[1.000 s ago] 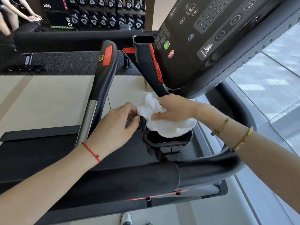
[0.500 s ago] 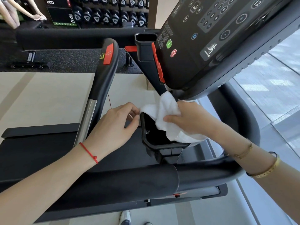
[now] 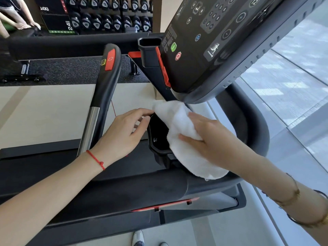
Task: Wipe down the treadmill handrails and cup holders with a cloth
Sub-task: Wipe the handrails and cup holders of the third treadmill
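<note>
From the head camera, the right hand [image 3: 211, 137] is lying nearly flat on a white cloth [image 3: 182, 139], fingers long and only slightly bent, thumb out along the near side, pressing the cloth onto the right rim of the black cup holder [image 3: 158, 137]. The cloth is draping over that rim and hanging down onto the near handrail [image 3: 124, 189], its far end reaching up under the console [image 3: 221, 47]. The left hand [image 3: 124, 134] is resting at the holder's left edge, fingers curled, their tips touching the rim's far-left corner; whether they are actually gripping it, I cannot tell. A red string is circling the left wrist and gold bangles the right.

Left of the hands, an upright side handrail [image 3: 104, 93] with a red button and a silver strip is rising toward the far side. A second holder [image 3: 150, 50] is sitting far, beside the console. A dumbbell rack [image 3: 110, 16] is lining the far wall. White shoes [image 3: 138, 238] are showing at the near edge.
</note>
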### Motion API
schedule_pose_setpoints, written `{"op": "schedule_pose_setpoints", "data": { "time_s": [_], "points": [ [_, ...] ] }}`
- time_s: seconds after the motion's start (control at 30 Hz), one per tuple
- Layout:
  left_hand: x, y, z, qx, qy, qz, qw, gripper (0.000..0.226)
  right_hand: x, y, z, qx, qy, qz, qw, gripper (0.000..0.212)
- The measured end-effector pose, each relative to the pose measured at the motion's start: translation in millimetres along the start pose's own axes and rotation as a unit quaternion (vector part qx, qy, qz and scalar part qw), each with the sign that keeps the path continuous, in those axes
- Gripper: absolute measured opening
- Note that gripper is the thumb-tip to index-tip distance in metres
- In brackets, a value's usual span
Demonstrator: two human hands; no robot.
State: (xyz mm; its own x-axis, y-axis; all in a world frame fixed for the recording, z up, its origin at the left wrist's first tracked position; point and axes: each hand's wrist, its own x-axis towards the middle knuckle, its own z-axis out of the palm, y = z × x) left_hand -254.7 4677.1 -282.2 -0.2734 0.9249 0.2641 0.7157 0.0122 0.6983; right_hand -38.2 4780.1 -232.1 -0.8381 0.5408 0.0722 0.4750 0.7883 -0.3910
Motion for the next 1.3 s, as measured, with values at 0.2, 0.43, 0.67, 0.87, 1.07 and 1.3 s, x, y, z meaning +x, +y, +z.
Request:
{"op": "schedule_pose_setpoints", "data": {
  "time_s": [0.2,0.43,0.67,0.87,1.07,1.3],
  "points": [
    [0,5,0,-0.011,0.017,0.019,1.000,0.030,10,-17,3,-0.035,-0.146,-0.026,0.988,0.049],
    [0,2,0,0.002,0.012,0.007,1.000,0.030,58,-26,15,-0.065,-0.287,0.032,0.955,0.059],
    [1,-1,0,0.009,0.004,-0.001,1.000,0.033,82,-20,23,-0.059,-0.385,0.062,0.919,0.061],
    [0,-2,0,0.012,-0.004,-0.010,1.000,0.036,83,-18,27,-0.052,-0.399,0.066,0.913,0.066],
    [-2,-1,-1,0.009,-0.003,-0.013,1.000,0.034,56,-24,26,-0.090,-0.319,-0.023,0.943,0.075],
    [-2,-1,-1,0.008,-0.005,-0.017,1.000,0.034,40,-22,23,-0.113,-0.198,-0.117,0.967,0.062]
  ]
}}
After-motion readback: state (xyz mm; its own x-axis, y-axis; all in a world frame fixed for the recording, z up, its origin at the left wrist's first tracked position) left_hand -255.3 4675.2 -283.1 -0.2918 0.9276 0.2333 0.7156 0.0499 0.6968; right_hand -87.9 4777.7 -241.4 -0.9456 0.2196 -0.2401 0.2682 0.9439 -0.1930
